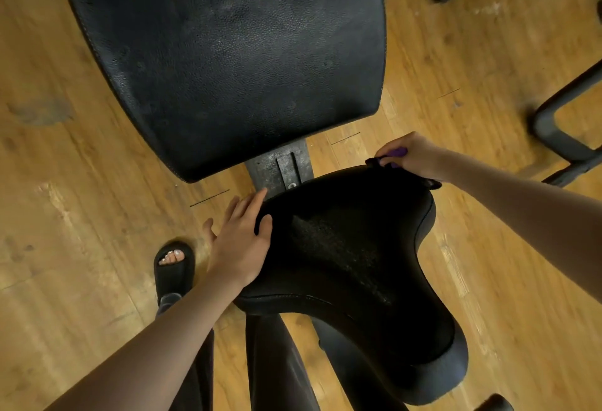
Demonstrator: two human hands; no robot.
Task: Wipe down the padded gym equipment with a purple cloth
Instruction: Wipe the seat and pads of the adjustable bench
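Cloth [395, 153], seemingly gripped by right hand [413, 156], touches seat pad [351, 254].

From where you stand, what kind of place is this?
Probably a gym: a black padded bench pad and seat pad on a metal frame, over a wooden floor.

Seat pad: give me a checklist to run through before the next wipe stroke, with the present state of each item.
1. Purple cloth in hand: ok, the right hand grips it at the far right corner of the seat pad.
2. Seat pad steadied: ok, the left hand rests on its left edge, thumb on top.
3. Cloth flat on the padding: cannot tell, only a small bunched bit shows.
4. Seat top free of objects: ok.
5. Back pad wiped: cannot tell; dull marks show on it.
6. Foot away from the frame: ok, it stands on the floor left of the seat.
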